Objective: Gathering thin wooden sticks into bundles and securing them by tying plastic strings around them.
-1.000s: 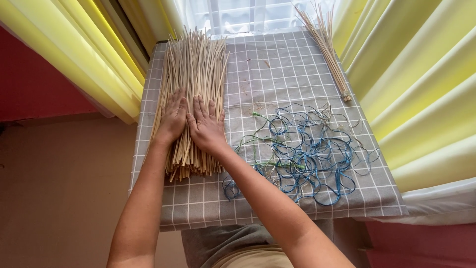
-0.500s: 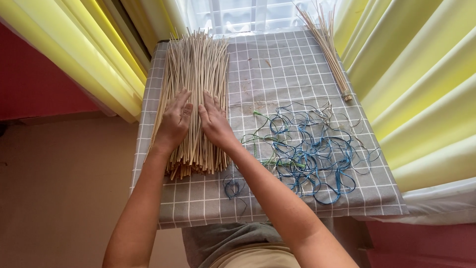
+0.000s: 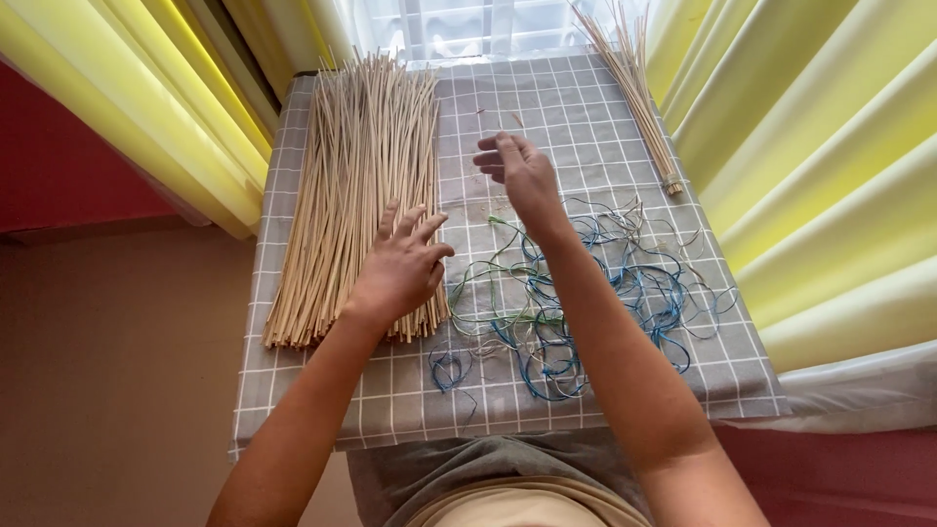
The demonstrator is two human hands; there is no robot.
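One grey cloth with a white grid covers the surface (image 3: pixel 605 98) between yellow curtains (image 3: pixel 810 166). A broad pile of long pale straw-coloured sticks (image 3: pixel 361 166) lies along its left half, and a loose tangle of blue and green wire loops (image 3: pixel 576 303) spreads to the right. A thin tied bundle of sticks (image 3: pixel 634 88) rests at the far right corner. The left hand (image 3: pixel 400 268) lies flat on the pile's near end, fingers spread, gripping nothing. The right hand (image 3: pixel 522 176) hovers above the cloth, its grip loosely open and empty.
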